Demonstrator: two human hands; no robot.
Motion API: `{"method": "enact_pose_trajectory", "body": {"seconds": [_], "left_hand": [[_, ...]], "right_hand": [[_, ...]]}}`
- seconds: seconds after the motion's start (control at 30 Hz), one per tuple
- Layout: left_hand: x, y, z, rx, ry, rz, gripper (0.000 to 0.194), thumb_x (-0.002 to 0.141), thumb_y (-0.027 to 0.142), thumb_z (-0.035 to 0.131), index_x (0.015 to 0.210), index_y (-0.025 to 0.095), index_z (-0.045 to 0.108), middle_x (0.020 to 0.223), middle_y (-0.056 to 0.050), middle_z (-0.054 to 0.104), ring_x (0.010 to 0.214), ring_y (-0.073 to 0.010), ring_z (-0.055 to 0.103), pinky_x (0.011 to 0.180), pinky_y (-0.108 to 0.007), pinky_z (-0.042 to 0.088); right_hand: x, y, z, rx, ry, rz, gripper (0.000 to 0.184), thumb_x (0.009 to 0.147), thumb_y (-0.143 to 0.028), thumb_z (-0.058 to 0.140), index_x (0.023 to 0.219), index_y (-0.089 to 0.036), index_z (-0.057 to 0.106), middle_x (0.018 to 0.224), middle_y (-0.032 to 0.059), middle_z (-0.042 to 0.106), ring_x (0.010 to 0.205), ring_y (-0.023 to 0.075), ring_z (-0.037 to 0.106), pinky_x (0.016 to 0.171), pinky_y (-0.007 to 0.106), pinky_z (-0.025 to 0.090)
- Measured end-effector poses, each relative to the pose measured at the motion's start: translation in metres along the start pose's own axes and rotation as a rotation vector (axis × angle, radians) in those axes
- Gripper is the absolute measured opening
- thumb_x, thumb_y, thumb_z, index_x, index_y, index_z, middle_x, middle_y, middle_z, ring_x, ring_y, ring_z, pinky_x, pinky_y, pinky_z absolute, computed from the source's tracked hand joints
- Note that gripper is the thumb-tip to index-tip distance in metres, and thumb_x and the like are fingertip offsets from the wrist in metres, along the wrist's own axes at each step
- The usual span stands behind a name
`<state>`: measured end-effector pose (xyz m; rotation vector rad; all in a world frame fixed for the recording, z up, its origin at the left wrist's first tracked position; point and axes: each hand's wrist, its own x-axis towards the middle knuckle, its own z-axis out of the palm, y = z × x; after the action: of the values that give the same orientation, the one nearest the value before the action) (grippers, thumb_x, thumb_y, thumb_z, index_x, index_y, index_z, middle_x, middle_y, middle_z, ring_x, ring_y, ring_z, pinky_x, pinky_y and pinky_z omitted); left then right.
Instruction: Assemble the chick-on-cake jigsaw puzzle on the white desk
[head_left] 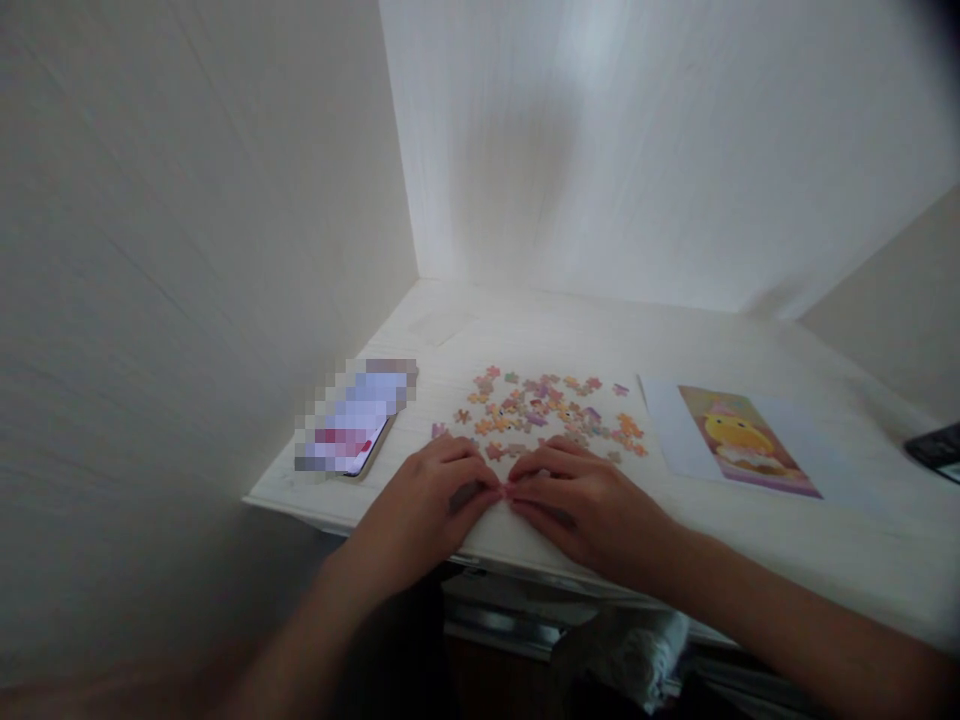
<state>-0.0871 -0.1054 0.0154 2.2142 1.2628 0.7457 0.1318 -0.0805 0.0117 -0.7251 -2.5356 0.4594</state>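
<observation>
My left hand (442,495) and my right hand (581,498) meet near the table's front edge, fingertips pinched together. Between them is a small pink puzzle piece (505,491), mostly covered by the fingers; whether it is one piece or two joined cannot be made out. Just beyond the hands, loose jigsaw pieces (536,408) in orange, pink, purple and green lie scattered over the white tabletop (525,335). Some of the nearest ones are partly hidden behind my fingers.
To the left lies a phone (356,420) with its screen lit and blurred out. On the right is a white sheet with a printed picture of a yellow toy figure (742,440). A dark object (937,448) sits at the far right edge. Pale walls (600,150) enclose the table.
</observation>
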Motion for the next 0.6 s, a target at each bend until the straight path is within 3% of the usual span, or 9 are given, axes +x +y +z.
{"method": "enact_pose_trajectory", "body": {"seconds": [0.47, 0.6], "left_hand": [[-0.0011, -0.0029, 0.0015, 0.028, -0.028, 0.013, 0.009, 0.092, 0.026, 0.057, 0.092, 0.024, 0.066, 0.098, -0.002, 0.061, 0.095, -0.0157, 0.057, 0.086, -0.030, 0.046], [-0.0034, -0.0042, 0.0036, 0.082, 0.002, 0.120, 0.014, 0.092, 0.026, 0.058, 0.101, 0.028, 0.069, 0.109, -0.002, 0.061, 0.100, -0.0164, 0.056, 0.090, -0.031, 0.046]], "right_hand": [[0.0000, -0.0051, 0.0086, -0.054, 0.078, 0.058, 0.017, 0.095, -0.022, 0.056, 0.090, -0.017, 0.072, 0.095, 0.0061, 0.067, 0.086, 0.0201, 0.057, 0.081, 0.036, 0.047], [0.0026, -0.0024, -0.0010, -0.018, 0.030, 0.041, 0.013, 0.093, -0.020, 0.059, 0.096, -0.018, 0.071, 0.097, 0.0049, 0.069, 0.089, 0.0188, 0.060, 0.086, 0.035, 0.047]]}}
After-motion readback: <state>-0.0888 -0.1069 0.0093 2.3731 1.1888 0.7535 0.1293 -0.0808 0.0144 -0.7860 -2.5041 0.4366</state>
